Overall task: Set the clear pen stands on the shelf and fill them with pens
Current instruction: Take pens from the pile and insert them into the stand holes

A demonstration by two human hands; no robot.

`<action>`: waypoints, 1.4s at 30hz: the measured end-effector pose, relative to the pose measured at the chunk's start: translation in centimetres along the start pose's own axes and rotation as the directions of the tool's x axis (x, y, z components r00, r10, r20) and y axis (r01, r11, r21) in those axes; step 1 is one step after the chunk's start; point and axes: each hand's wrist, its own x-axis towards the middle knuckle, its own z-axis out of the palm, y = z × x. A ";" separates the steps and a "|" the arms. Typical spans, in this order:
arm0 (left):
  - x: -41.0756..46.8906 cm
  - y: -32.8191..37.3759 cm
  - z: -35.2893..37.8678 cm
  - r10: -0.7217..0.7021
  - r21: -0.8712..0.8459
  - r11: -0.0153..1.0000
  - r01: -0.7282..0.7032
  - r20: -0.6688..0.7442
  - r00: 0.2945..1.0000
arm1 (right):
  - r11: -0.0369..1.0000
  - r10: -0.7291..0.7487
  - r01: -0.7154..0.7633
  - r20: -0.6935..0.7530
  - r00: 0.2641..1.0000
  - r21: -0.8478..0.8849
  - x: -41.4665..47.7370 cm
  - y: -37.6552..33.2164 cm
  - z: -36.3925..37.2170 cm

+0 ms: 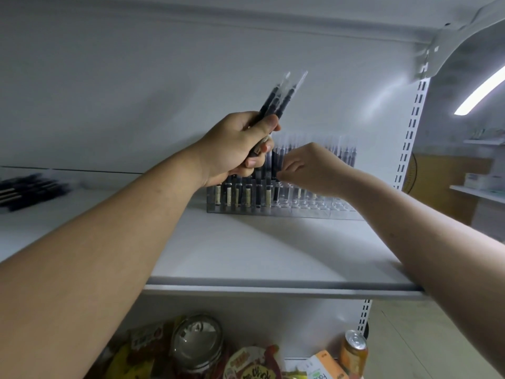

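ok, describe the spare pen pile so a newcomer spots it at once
Follow the white shelf to the far left of the view. A small heap of dark pens lies there. Unlike the upright pens in the clear stand or the bundle gripped in the left hand, these lie flat, untouched.

The person's two forearms were bare from the picture's edge to the wrist, the left hand [232,149] broad with short, trimmed nails on its fingers [252,162], the right hand [314,170] likewise bare, a small dark spot marking its forearm.
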 end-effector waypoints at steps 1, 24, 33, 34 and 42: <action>0.0 0.0 0.0 -0.001 0.001 1.000 0.001 -0.004 1.000 | 1.000 -0.002 0.002 0.017 1.000 -0.014 -0.2 0.1 -0.1; -0.2 0.4 0.2 -0.020 0.170 0.985 0.024 -0.025 0.999 | 0.383 0.243 0.237 -0.346 0.906 0.893 -0.5 -1.0 -2.9; -0.1 0.4 -0.2 0.053 0.187 0.982 -0.037 -0.085 0.995 | 0.745 0.216 0.241 -0.565 0.796 0.623 -0.3 -0.4 -3.0; -0.1 0.4 -0.3 0.071 0.178 0.983 -0.053 -0.097 0.993 | 0.804 0.160 0.228 -0.569 0.807 0.550 -0.4 -0.5 -2.8; 0.1 0.1 -0.2 0.108 0.169 0.981 -0.090 -0.099 0.989 | 0.909 0.047 0.161 -0.479 0.877 0.385 -0.7 -1.4 -1.8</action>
